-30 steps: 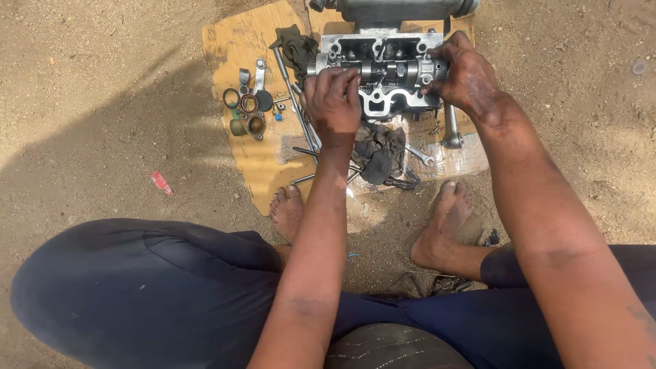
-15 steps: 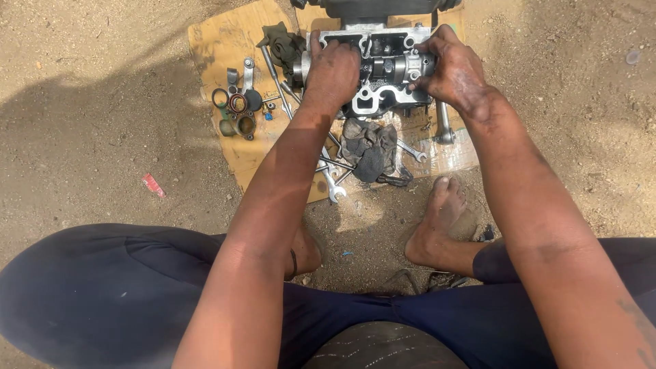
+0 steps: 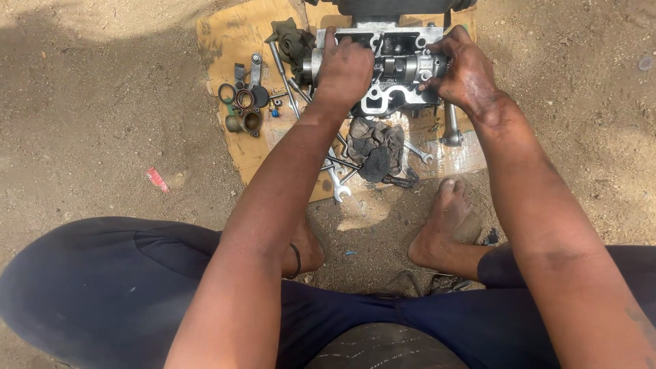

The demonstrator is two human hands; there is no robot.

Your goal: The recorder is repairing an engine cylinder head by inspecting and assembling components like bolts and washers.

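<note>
A grey metal engine cylinder head (image 3: pixel 396 75) stands on a sheet of brown cardboard (image 3: pixel 232 41) on sandy ground. My left hand (image 3: pixel 344 68) is clamped over its left end, fingers curled across the top. My right hand (image 3: pixel 465 72), dark with grease, grips the right end, its fingers at the shaft in the middle. Both arms reach forward over my knees. What lies under my palms is hidden.
Left of the head lie rubber seals and small metal fittings (image 3: pixel 242 106) and a dark rag (image 3: pixel 290 37). In front are a greasy cloth (image 3: pixel 374 147), several spanners (image 3: pixel 338 181) and a socket tool (image 3: pixel 451 126). My bare feet (image 3: pixel 441 225) rest on the sand. A red scrap (image 3: pixel 157 179) lies left.
Both hands slid further up onto the cylinder head and closed on its two ends. The camera has dipped, so the head sits nearer the top edge of the view.
</note>
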